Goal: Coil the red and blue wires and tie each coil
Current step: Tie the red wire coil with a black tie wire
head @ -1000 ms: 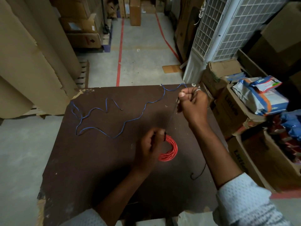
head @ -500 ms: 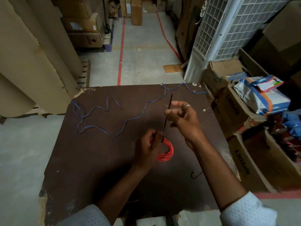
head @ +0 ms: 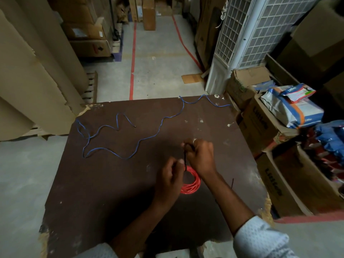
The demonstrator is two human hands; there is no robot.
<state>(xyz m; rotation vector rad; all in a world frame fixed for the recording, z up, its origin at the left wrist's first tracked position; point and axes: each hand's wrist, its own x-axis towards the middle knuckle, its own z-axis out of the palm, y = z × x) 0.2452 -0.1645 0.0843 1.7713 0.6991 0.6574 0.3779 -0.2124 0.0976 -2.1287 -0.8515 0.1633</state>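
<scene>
A dark brown board [head: 115,183] fills the lower middle of the frame as the work surface. Across its upper half the blue wire [head: 141,140] lies loose and uncoiled, snaking from the upper left of the board to its upper right corner. Just right of centre, the red wire [head: 192,185] sits as a coil on the board between both hands. The right hand [head: 200,155] is closed, pinching a thin black tie [head: 185,158] that rises from the coil. The left hand [head: 170,180] is curled on the coil's left edge, fingers closed on it. Another short black tie [head: 232,183] lies to the right.
</scene>
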